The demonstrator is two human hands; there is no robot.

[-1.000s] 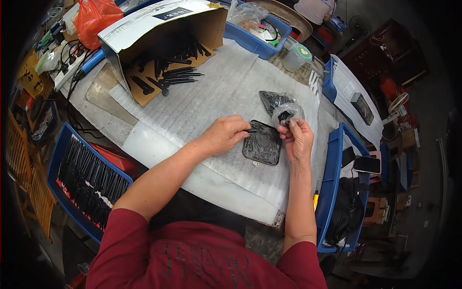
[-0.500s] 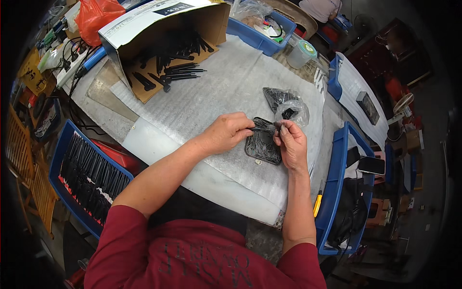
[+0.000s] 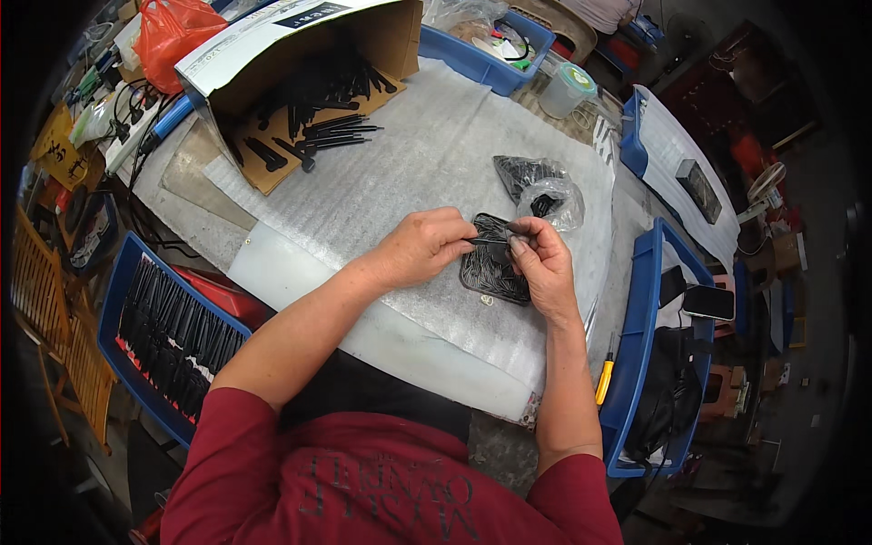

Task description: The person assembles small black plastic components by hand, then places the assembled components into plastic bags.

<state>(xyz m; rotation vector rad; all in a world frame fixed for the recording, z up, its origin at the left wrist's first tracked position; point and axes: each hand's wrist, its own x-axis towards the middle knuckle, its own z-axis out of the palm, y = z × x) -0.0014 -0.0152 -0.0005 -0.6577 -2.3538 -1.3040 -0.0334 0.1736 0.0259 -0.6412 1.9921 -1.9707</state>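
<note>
Over a small black tray [image 3: 502,289] holding many thin dark pieces, my two hands come close together. My left hand [image 3: 425,245] is closed, its thumb and fingertips pinching one end of a thin dark rod [image 3: 490,242]. The rod runs across toward my right hand [image 3: 545,265], whose thumb and forefinger are pressed together at its other end. Exactly what sits inside the right fingertips is hidden. Just beyond the tray lies a clear plastic bag [image 3: 561,202] with small black parts in it.
An open cardboard box [image 3: 400,41] at the far left spills black rod-like parts [image 3: 331,136]. Blue bins flank me: the left bin [image 3: 113,341] holds rows of black rods, the right bin [image 3: 627,363] a black bag and a phone [image 3: 708,302]. A yellow-handled screwdriver [image 3: 604,381] lies beside it.
My hands stay over the tray. The right hand has turned slightly and shifted a little left; the thin rod between the hands now shows more plainly.
</note>
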